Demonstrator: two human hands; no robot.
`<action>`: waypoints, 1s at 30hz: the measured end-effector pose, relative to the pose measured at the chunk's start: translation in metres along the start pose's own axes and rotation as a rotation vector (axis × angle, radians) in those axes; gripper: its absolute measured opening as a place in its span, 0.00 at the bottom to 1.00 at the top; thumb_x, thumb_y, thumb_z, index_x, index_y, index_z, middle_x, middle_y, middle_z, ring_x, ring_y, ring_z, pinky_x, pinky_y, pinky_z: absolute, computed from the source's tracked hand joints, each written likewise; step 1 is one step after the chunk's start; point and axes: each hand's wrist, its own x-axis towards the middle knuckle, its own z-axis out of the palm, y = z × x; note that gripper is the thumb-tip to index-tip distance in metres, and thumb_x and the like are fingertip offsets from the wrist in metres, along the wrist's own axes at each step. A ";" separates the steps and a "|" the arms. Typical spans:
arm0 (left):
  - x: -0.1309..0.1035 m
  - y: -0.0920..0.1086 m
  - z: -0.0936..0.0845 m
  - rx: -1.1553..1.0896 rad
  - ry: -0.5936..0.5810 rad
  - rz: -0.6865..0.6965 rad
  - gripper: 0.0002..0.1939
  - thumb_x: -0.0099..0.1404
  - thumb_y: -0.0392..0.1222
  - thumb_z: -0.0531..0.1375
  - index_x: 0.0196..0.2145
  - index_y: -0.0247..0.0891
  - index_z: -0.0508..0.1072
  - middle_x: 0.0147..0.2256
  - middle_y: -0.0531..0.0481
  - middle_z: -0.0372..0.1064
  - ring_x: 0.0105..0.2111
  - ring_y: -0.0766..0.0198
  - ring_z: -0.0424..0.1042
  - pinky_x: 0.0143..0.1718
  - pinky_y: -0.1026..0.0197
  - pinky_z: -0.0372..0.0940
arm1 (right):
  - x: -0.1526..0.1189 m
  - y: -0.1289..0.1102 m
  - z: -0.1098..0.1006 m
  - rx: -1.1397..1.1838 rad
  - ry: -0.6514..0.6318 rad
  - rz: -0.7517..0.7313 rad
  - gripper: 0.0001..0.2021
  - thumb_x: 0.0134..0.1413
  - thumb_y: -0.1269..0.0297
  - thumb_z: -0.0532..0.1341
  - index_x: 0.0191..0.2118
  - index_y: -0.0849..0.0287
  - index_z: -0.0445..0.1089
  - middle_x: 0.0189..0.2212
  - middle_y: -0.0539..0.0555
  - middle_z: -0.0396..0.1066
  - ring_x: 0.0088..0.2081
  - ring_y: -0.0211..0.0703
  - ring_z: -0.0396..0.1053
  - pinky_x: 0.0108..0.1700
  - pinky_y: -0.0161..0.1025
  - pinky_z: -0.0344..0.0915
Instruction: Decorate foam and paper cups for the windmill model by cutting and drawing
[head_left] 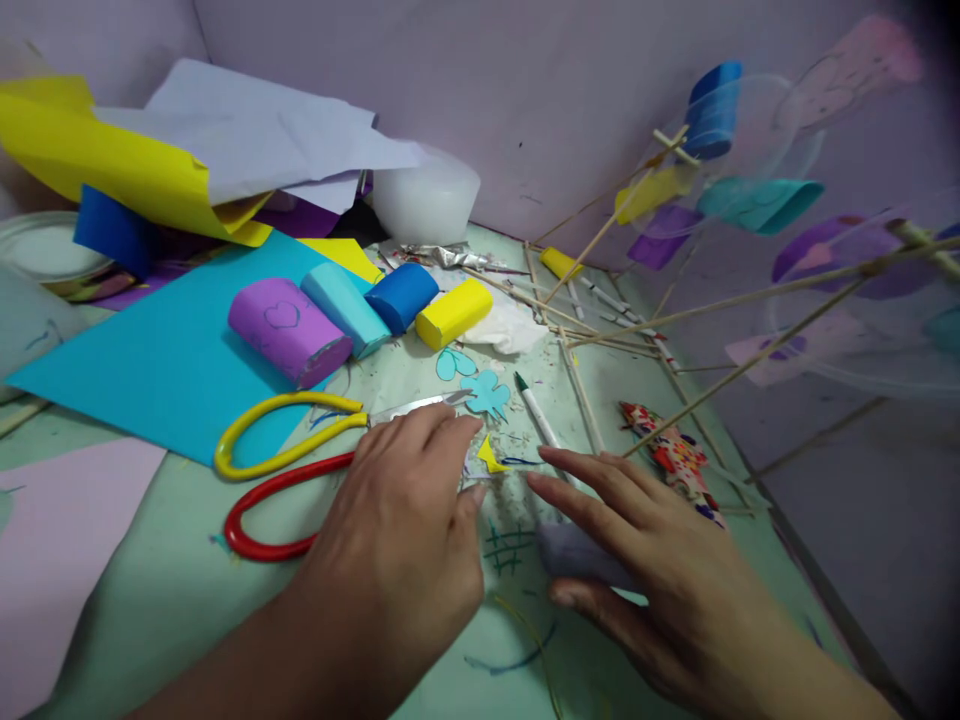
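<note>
My left hand (pixel 409 530) is over the table beside the scissors (pixel 274 465), which have one yellow and one red handle. Its thumb and index finger are apart, close to a small yellow paper scrap (pixel 491 456); the other fingertips are partly hidden. To the right, my right hand (pixel 660 560) has its fingers stretched out and spread. A pale grey-lavender piece (pixel 574 553) lies between its thumb and fingers, partly covered, its kind unclear. A white marker with a dark green tip (pixel 536 410) lies just beyond the fingers. Light-blue flower-shaped paper (pixel 487 396) lies by the scissor tips.
Rolled paper tubes in purple (pixel 289 332), light blue (pixel 346 308), dark blue (pixel 403 297) and yellow (pixel 454 313) lie behind. A stick frame (pixel 600 330) with hanging paper pieces stands at right. Blue paper (pixel 150 360) and a white tub (pixel 426 195) are farther left and back.
</note>
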 end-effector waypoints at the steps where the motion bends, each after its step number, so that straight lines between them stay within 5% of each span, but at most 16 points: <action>1: 0.000 0.001 0.000 -0.021 0.003 0.001 0.19 0.59 0.35 0.53 0.49 0.35 0.70 0.49 0.40 0.70 0.50 0.50 0.67 0.51 0.44 0.63 | -0.002 0.000 0.001 0.028 0.009 0.019 0.21 0.58 0.59 0.57 0.56 0.57 0.61 0.53 0.63 0.67 0.48 0.56 0.69 0.42 0.52 0.72; 5: 0.002 0.006 -0.003 -0.220 -0.044 -0.109 0.18 0.60 0.38 0.54 0.48 0.38 0.71 0.49 0.42 0.70 0.50 0.51 0.67 0.50 0.47 0.63 | -0.015 0.001 0.003 0.196 0.139 0.086 0.19 0.57 0.67 0.58 0.54 0.54 0.62 0.51 0.59 0.68 0.49 0.48 0.70 0.43 0.42 0.72; 11: 0.006 0.014 0.000 -0.746 -0.467 -0.564 0.20 0.53 0.41 0.61 0.45 0.35 0.70 0.44 0.39 0.71 0.42 0.53 0.72 0.41 0.54 0.67 | -0.014 -0.007 0.013 0.301 0.495 0.063 0.17 0.53 0.78 0.58 0.48 0.56 0.66 0.45 0.56 0.71 0.44 0.40 0.72 0.44 0.34 0.70; 18: 0.011 0.013 0.008 -0.814 -0.440 -0.645 0.20 0.49 0.38 0.61 0.42 0.31 0.68 0.41 0.38 0.70 0.28 0.63 0.69 0.29 0.59 0.67 | -0.036 -0.002 0.014 0.388 0.713 0.172 0.14 0.52 0.67 0.62 0.46 0.56 0.66 0.48 0.60 0.69 0.48 0.53 0.68 0.47 0.51 0.65; 21: 0.012 0.012 0.010 -0.828 -0.410 -0.660 0.19 0.48 0.37 0.61 0.39 0.31 0.69 0.38 0.39 0.70 0.26 0.65 0.69 0.25 0.61 0.65 | -0.049 0.001 -0.003 0.240 0.673 0.110 0.09 0.52 0.62 0.62 0.40 0.58 0.68 0.42 0.59 0.72 0.44 0.52 0.68 0.47 0.52 0.61; 26: 0.011 0.012 0.011 -0.837 -0.387 -0.662 0.16 0.47 0.37 0.62 0.36 0.33 0.70 0.33 0.45 0.71 0.21 0.69 0.67 0.21 0.63 0.62 | -0.039 -0.006 -0.030 0.063 0.402 -0.068 0.13 0.50 0.60 0.65 0.41 0.61 0.71 0.39 0.59 0.75 0.36 0.47 0.67 0.38 0.45 0.63; 30: 0.010 0.013 0.009 -0.849 -0.360 -0.639 0.13 0.49 0.37 0.62 0.34 0.33 0.70 0.29 0.48 0.71 0.19 0.69 0.66 0.20 0.64 0.60 | -0.022 -0.009 -0.031 0.044 0.166 -0.094 0.04 0.53 0.69 0.61 0.34 0.59 0.73 0.32 0.55 0.77 0.35 0.48 0.67 0.36 0.44 0.67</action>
